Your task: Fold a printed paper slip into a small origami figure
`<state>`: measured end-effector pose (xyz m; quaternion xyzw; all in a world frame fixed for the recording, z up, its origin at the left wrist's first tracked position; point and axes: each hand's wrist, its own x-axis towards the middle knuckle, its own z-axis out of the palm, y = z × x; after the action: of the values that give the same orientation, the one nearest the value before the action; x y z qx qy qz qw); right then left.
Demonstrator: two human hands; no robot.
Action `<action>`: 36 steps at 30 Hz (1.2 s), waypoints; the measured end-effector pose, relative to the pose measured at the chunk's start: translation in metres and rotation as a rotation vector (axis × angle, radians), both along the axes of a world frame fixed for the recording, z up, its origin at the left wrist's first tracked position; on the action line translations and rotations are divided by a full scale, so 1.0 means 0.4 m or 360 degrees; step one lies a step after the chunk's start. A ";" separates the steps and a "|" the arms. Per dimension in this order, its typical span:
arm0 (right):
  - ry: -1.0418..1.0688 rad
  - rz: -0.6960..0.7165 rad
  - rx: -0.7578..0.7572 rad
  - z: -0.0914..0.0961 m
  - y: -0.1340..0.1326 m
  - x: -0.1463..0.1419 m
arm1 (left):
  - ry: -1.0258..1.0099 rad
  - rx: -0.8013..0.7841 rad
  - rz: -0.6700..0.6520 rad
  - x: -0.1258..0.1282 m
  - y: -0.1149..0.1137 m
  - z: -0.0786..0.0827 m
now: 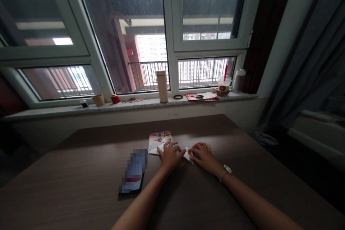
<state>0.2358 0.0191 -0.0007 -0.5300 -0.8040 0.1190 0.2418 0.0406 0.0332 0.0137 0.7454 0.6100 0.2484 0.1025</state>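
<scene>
A small folded piece of paper [187,154], white with a red and yellow print, sits between my hands just above or on the table. My right hand [205,157], with a bracelet at the wrist, has its fingers bent and pinches the paper's right side. Reaching in from the left, my left hand [170,156] has its fingers spread. Its thumb side touches the paper's left edge, while the other fingertips rest at a printed flyer [154,144] with a white folded piece lying on it. A phone [134,170], its screen blurred out, lies left of my left forearm.
The brown table [81,172] ends before a windowsill [129,105]. On the sill stand a beige bottle [162,87], a red spool [115,99], a tan cup [98,100], scissors [198,96] on red-and-white paper, a drink cup with straw [223,83] and a grey bottle [238,81].
</scene>
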 end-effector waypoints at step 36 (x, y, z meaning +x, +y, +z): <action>0.0293 0.0198 0.0045 0.006 0.026 0.043 | 0.0176 -0.0025 -0.0109 -0.021 0.013 -0.024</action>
<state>0.2528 0.0297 0.0017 -0.4624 -0.8114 0.1708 0.3142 0.0324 0.0383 0.0042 0.7777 0.5908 0.1983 0.0829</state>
